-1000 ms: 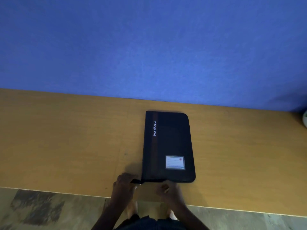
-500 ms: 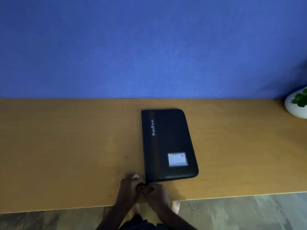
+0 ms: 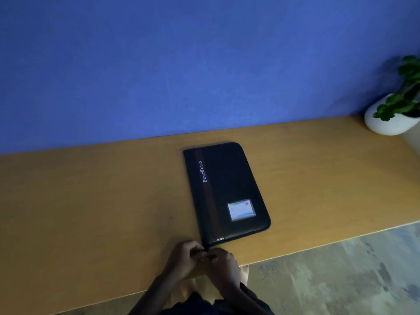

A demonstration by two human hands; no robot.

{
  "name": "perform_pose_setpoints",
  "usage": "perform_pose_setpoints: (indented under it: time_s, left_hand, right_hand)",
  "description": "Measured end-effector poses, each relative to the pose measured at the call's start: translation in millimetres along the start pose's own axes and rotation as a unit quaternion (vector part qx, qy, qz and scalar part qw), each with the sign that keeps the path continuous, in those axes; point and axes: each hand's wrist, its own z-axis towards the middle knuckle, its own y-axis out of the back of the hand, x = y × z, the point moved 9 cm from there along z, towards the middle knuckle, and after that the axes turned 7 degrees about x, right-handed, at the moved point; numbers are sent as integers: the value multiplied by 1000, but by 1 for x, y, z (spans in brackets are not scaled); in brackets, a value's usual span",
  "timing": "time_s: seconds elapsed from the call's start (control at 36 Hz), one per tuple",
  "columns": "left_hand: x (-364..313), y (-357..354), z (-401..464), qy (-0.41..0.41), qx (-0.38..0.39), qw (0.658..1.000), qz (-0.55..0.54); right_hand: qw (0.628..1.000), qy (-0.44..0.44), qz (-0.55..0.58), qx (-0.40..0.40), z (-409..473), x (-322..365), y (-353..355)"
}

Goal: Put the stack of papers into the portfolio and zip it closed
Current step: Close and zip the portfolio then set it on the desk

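I see my two hands close together at the near edge of the table point(image 3: 95, 201). My left hand point(image 3: 184, 258) is curled, with its fingers bent in toward my right hand point(image 3: 221, 261). My right hand is curled too, and the two hands touch in the middle. They meet right at the near left corner of the portfolio point(image 3: 227, 192). Something small and dark sits between my fingertips there, but it is too blurry for me to say what it is, so I cannot tell if either hand is really pinching it. The portfolio lies flat on the table, just past my hands and a bit to the right of them. It is black and closed, with a brown stripe point(image 3: 210, 201) running down its left side. White letters point(image 3: 204, 171) next to the stripe say PortFolio. A small card window point(image 3: 241, 209) shows on the cover, on the part near my right hand. I cannot see any papers, and I cannot tell if the zip is shut all the way around. Far off to the right of my hands, at the back of the table, a white pot point(image 3: 386, 121) holds a green plant point(image 3: 406, 87). A blue wall point(image 3: 181, 64) stands behind the table. The floor point(image 3: 341, 280) shows below my right arm.
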Motion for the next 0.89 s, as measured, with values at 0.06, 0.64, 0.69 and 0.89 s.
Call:
perform_pose_setpoints:
  time_s: [0.06,0.64,0.69,0.89]
  left_hand:
    - [-1,1,0,0,6,1000,-2]
    - [-4,5,-7,1,7,1000,22]
    - [-5,5,-6,3,4,1000,26]
    - [-7,4,-7,2,-7,999,41]
  right_hand:
    - [1000,3,-12,-6,-1,1,2]
    - [992,16,-112,-52,-1,8,20]
    - [991,16,-120,-56,-1,8,20]
    - [989,-2,-122,-89,8,-5,31]
